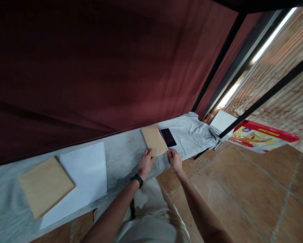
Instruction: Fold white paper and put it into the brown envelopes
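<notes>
A flat tan kraft-paper rectangle point(154, 139), perhaps an envelope, lies on the grey cloth-covered bench point(126, 148). At its near left corner my left hand point(146, 163) is closed, the thumb on top. My right hand point(175, 160) pinches its near right corner. Just right of the tan rectangle, a phone or small tablet point(168, 137) with a dark screen lies flat, close to my right fingertips. Farther left, a larger stack of tan paper or card point(47, 186) lies partly over white paper sheets point(88, 172). A black watch point(137, 180) is on my left wrist.
A dark red cloth point(103, 74) hangs behind the bench. Black metal poles point(222, 57) rise at the right end. On the tiled floor point(242, 189) there stand a white board point(223, 121) and a red and yellow printed box or sheet point(260, 135).
</notes>
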`<state>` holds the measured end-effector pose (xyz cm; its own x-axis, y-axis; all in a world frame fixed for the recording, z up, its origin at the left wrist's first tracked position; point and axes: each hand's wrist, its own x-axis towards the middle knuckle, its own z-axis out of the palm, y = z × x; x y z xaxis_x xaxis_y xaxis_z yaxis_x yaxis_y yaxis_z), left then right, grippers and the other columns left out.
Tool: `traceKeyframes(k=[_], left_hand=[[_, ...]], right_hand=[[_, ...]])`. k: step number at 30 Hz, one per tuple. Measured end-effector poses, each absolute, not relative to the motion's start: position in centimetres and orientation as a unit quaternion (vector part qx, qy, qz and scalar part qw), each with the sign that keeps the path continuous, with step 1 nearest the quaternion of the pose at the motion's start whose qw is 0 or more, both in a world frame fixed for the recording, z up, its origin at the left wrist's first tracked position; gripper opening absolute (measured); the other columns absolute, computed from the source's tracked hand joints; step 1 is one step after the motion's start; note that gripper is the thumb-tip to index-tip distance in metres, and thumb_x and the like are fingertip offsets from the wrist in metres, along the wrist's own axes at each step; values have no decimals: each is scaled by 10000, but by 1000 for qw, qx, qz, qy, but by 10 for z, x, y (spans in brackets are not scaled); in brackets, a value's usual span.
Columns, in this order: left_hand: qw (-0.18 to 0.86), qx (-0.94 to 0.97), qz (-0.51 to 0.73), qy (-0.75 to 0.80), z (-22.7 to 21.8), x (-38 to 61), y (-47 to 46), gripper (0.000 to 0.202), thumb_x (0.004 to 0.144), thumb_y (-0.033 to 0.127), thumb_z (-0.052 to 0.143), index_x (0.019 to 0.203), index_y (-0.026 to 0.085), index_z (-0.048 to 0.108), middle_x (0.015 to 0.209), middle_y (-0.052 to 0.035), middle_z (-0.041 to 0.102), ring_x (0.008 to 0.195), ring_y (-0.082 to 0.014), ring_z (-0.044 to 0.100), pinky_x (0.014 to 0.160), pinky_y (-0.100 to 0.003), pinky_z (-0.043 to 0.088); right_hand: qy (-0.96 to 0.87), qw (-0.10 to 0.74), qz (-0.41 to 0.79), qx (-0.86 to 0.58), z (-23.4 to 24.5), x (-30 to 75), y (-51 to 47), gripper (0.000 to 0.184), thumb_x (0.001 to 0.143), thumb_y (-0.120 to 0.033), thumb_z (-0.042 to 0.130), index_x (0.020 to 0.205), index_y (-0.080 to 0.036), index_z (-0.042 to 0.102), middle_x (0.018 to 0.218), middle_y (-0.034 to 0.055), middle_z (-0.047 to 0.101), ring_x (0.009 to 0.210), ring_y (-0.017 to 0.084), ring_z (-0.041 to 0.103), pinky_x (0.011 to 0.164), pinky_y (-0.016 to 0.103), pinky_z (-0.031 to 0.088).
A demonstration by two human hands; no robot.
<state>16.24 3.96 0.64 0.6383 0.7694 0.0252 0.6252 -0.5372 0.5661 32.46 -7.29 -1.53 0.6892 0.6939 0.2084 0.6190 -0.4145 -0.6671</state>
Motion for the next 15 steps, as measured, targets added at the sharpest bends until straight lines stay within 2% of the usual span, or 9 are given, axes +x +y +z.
traceKeyframes(k=[5, 11, 15], left_hand=[[270, 865, 150, 394, 14, 161, 36, 497, 889, 165, 649, 1370, 210, 532, 1266, -106, 634, 1082, -207, 642, 877, -275, 477], [316, 850, 196, 372, 13, 137, 26, 534, 912, 186, 590, 1436, 209, 492, 1253, -110, 628, 1054, -198, 661, 897, -307, 522], [317, 852, 245, 338, 1, 100, 12, 473, 925, 181, 537, 1395, 235, 546, 1325, -102, 600, 1197, -208, 610, 1027, -373, 513]], right_hand=[[-412, 382, 29, -827, -17, 324, -74, 394, 967, -263, 405, 1218, -152, 687, 1098, 143, 733, 1012, 253, 682, 927, 355, 509], [-401, 439, 15, -804, -23, 320, -87, 482, 963, -312, 375, 1351, -123, 589, 1064, 140, 724, 949, 250, 675, 881, 388, 528], [-420, 455, 8, -786, -24, 295, -97, 442, 982, -332, 373, 1319, -158, 599, 1114, 135, 695, 994, 250, 658, 888, 396, 525]])
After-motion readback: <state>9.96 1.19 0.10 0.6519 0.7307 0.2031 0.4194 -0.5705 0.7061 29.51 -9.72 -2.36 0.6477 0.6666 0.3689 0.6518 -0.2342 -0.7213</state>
